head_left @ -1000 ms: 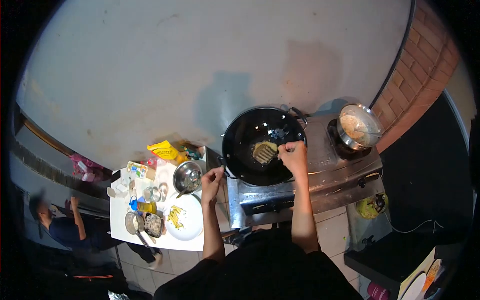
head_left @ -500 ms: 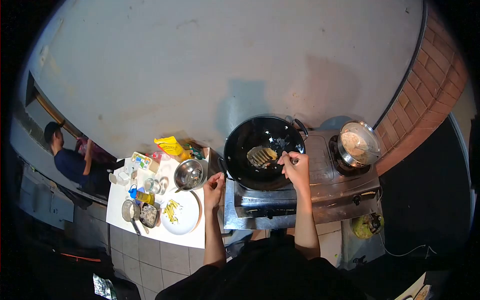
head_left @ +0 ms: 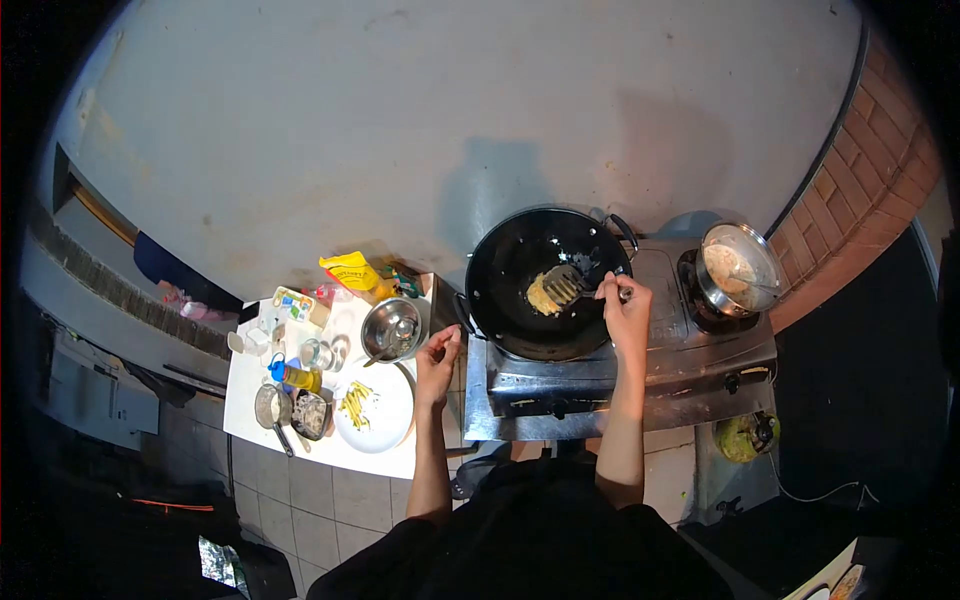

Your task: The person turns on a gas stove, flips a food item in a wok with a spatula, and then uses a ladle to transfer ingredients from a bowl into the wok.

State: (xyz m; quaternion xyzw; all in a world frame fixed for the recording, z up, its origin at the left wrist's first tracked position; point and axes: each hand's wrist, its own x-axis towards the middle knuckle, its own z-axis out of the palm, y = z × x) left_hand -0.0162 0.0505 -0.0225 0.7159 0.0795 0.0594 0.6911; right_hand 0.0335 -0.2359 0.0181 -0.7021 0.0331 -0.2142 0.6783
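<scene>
My right hand [head_left: 627, 310] is closed around the handle of a slotted spatula [head_left: 563, 288]. The spatula's head rests inside a black wok [head_left: 510, 325], against a yellowish, egg-like piece of food [head_left: 541, 297]. Oil glistens on the wok's inner wall. My left hand [head_left: 437, 362] hovers just outside the wok's left loop handle [head_left: 463, 313], its fingers loosely curled and somewhat apart. Nothing shows in it. Whether a fingertip touches that handle is hard to make out.
Right of the wok, a steel pot [head_left: 728, 300] with a glass lid sits on the second burner of the gas stove [head_left: 650, 362]. On the left, a white table [head_left: 255, 400] bears a steel bowl [head_left: 378, 345], a plate [head_left: 395, 425] of green strips, an oil bottle [head_left: 300, 378] and a strainer [head_left: 268, 405].
The spatula has turned, and the food now lies left of its head instead of mostly beneath it. The view has shifted slightly. A person at the far left has mostly gone behind the wall.
</scene>
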